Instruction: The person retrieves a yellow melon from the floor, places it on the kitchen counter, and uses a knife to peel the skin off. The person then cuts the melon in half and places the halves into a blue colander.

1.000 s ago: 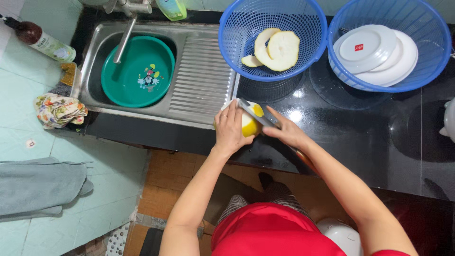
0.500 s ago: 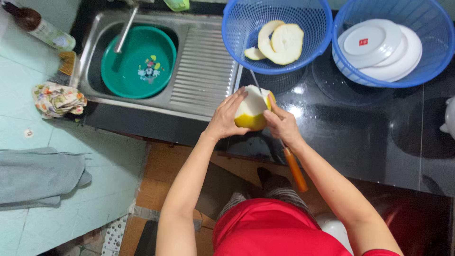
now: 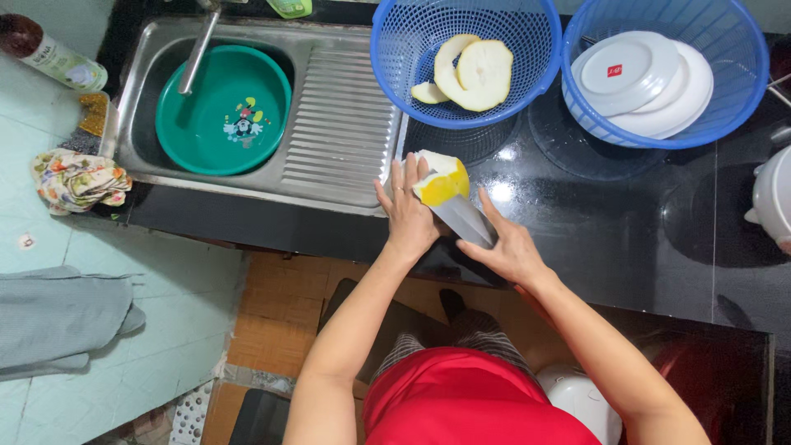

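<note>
- Head view: left hand point(image 3: 409, 216) lay over the near side of a yellow fruit point(image 3: 441, 177), partly peeled to white. Fingers were spread and curved against its skin, thumb side hidden; the grip looked meant to keep the round fruit from rolling.
- Fruit sat on the black counter point(image 3: 593, 239) near its front edge, just beside the right end of the sink's ribbed drainboard point(image 3: 342, 132).
- Right hand point(image 3: 509, 247) was wrapped around a knife point(image 3: 461, 218), fingers closed together on the handle, which stayed hidden. Broad blade pointed up-left and met the fruit low on its yellow side, flat-on, an angle suited to paring off rind.
- Blue basket point(image 3: 387, 62) stood at the counter's back edge, just behind the fruit, holding pale rind pieces point(image 3: 474, 74); probably kept within reach for the offcuts.
- Second blue basket point(image 3: 741, 99), toward the back right corner, held stacked white plates point(image 3: 651, 82), apart from the cutting.
- Green basin point(image 3: 222, 111) sat in the sink bowl under the tap point(image 3: 198, 49).
- Bottle point(image 3: 49, 53) and crumpled cloth point(image 3: 78, 177) lay left of the sink.
</note>
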